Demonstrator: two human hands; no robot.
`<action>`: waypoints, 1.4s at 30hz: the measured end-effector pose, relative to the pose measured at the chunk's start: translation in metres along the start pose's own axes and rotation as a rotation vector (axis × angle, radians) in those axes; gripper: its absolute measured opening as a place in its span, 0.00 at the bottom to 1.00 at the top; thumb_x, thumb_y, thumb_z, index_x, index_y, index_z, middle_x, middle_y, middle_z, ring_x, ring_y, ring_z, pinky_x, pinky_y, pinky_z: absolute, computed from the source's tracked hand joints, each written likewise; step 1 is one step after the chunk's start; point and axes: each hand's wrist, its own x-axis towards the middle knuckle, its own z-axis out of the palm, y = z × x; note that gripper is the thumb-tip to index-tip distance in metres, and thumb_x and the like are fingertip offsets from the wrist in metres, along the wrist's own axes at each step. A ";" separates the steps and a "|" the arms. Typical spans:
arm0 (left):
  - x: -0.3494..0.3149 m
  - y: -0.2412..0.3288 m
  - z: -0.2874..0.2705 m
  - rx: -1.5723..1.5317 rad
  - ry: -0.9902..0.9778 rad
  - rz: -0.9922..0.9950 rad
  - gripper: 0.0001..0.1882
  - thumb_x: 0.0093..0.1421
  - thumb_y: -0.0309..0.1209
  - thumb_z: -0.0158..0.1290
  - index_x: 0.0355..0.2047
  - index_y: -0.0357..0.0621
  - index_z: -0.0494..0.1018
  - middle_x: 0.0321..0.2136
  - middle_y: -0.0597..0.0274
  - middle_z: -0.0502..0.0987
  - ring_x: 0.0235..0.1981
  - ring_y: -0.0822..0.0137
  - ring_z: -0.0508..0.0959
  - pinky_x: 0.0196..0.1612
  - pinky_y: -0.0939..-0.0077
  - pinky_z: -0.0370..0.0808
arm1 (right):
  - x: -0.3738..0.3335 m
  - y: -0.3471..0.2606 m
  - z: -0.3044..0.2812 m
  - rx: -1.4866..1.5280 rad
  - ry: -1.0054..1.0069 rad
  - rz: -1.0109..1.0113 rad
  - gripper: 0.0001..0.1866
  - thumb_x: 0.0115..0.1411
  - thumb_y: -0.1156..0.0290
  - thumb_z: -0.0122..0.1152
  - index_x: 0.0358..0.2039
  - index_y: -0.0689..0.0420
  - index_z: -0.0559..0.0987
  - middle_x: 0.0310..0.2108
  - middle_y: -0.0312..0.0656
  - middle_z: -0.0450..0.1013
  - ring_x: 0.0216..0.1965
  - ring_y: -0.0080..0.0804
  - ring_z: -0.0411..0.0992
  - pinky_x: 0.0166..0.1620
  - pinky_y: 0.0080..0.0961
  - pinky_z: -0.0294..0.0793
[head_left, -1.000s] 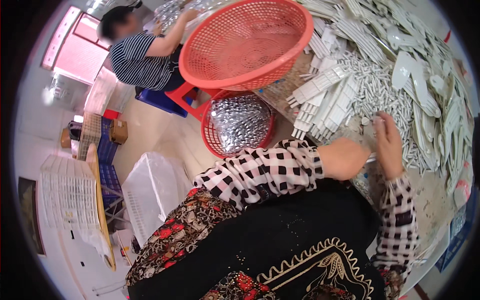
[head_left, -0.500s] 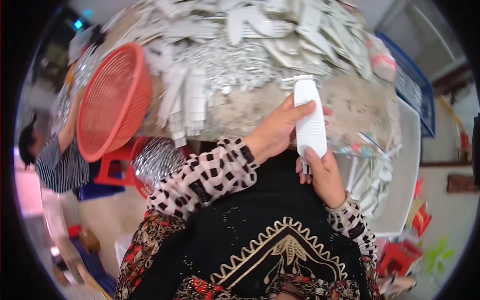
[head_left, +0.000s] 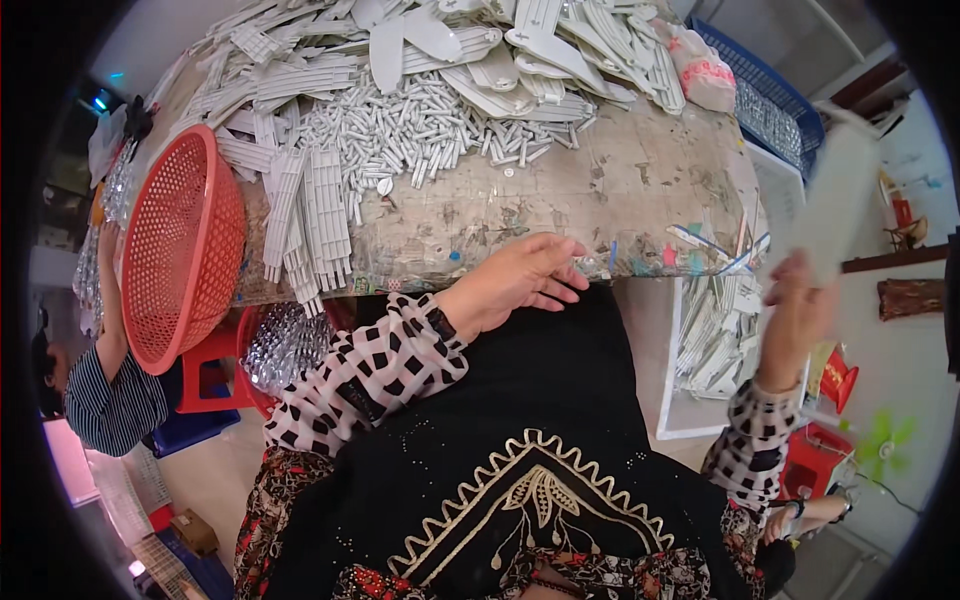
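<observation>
My right hand [head_left: 798,325] is raised at the far right, above the white bin, closed on the lower end of a long white plastic part [head_left: 840,205]. Both are smeared by motion; in the earlier frame the part shows a rounded end and ridges. My left hand [head_left: 515,285] hovers at the table's front edge, its fingers loosely apart and nothing in them. Beyond it lies a heap of small white plastic rods [head_left: 420,130]. Flat ribbed white strips [head_left: 320,215] lie to its left, and rounded white panels [head_left: 540,50] are piled behind.
A red perforated basket [head_left: 185,250] leans at the table's left, beside a person in a striped shirt [head_left: 110,400]. Below it, another red basket holds shiny metallic pieces [head_left: 285,350]. At right stand a white bin [head_left: 675,425] with white parts and a blue basket [head_left: 710,45].
My right hand has carried the white plastic part from in front of me to the far right. My left hand has let go of it and moved slightly left.
</observation>
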 end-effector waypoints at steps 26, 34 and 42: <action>-0.005 -0.023 -0.012 -0.024 -0.065 -0.006 0.23 0.69 0.47 0.40 0.53 0.41 0.66 0.39 0.53 0.76 0.38 0.66 0.77 0.44 0.73 0.75 | 0.034 -0.021 -0.012 0.057 0.016 -0.045 0.11 0.67 0.67 0.52 0.42 0.62 0.71 0.32 0.34 0.69 0.30 0.20 0.65 0.36 0.16 0.66; -0.019 -0.005 -0.023 -0.015 -0.033 0.080 0.23 0.69 0.47 0.41 0.53 0.42 0.66 0.39 0.54 0.76 0.37 0.67 0.77 0.42 0.74 0.75 | 0.003 0.072 -0.072 -0.068 0.063 0.154 0.16 0.66 0.57 0.53 0.36 0.58 0.74 0.26 0.34 0.67 0.25 0.18 0.64 0.31 0.13 0.64; -0.060 -0.009 -0.068 -0.080 0.153 0.123 0.21 0.70 0.44 0.41 0.53 0.41 0.66 0.40 0.54 0.76 0.40 0.65 0.78 0.45 0.73 0.76 | -0.049 -0.001 0.016 0.595 0.108 0.817 0.17 0.66 0.56 0.52 0.42 0.58 0.72 0.18 0.29 0.65 0.20 0.19 0.64 0.24 0.15 0.60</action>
